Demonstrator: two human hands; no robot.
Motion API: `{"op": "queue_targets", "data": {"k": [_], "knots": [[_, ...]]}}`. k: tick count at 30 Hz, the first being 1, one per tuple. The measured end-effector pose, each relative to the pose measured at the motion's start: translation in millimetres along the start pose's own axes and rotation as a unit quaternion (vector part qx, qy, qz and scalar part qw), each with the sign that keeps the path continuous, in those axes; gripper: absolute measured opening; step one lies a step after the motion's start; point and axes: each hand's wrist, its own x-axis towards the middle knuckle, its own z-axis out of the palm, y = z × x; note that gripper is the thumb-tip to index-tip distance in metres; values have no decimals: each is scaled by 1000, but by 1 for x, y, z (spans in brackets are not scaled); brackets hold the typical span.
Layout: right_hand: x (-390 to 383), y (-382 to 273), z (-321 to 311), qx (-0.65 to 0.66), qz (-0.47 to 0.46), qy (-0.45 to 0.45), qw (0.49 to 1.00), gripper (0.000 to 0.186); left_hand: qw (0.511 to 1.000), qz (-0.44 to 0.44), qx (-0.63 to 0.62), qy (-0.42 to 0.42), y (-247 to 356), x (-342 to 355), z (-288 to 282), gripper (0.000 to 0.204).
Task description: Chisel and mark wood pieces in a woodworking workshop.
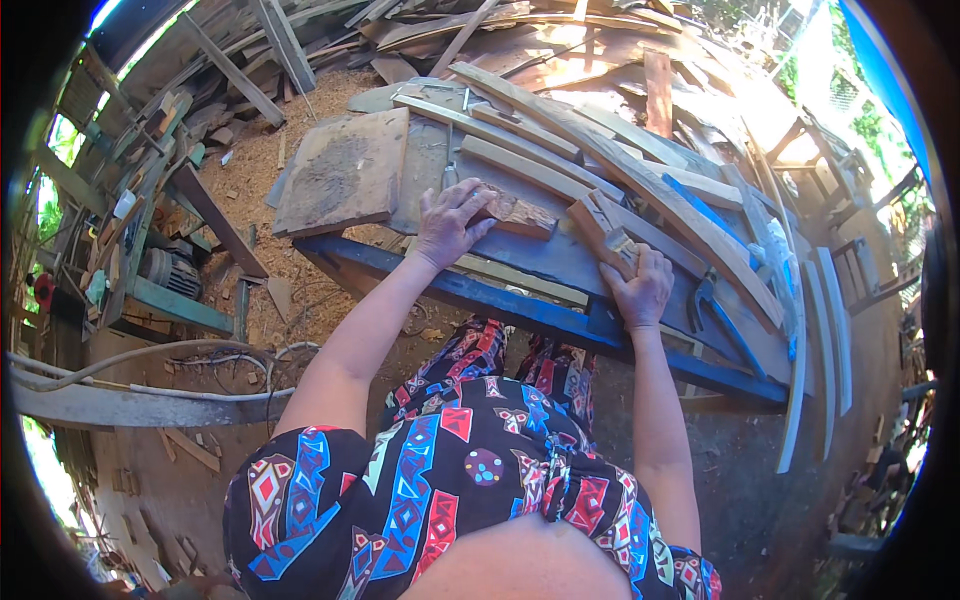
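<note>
Gripping wood block (598, 222) in right hand (640, 287), fingers wrapped round near end. Holding rough wood piece (522, 213) by left end in left hand (450, 222), thumb and fingers half bent over it. Both on bench (560, 265), with wide board (345, 165) left of left hand, long planks (620, 163) beyond both.

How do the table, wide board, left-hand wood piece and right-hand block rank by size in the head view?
1. Table
2. Wide board
3. Unsure: wood piece at left hand and block in right hand look alike, both partly covered.
</note>
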Motion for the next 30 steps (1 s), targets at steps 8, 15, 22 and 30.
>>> {"op": "queue_targets", "data": {"k": [8,15,22,30], "knots": [[0,0,0,18,-1,3,1000,57,998,-47,-26,19,6,3,4,45],[0,1,-1,6,4,-2,1000,57,997,-56,-43,20,12,5,1,43],[0,1,-3,7,-5,1,1000,57,994,-81,-51,45,11,3,4,47],[10,-29,-20,271,198,-43,941,49,990,-11,-88,107,64,6,-25,51]]}}
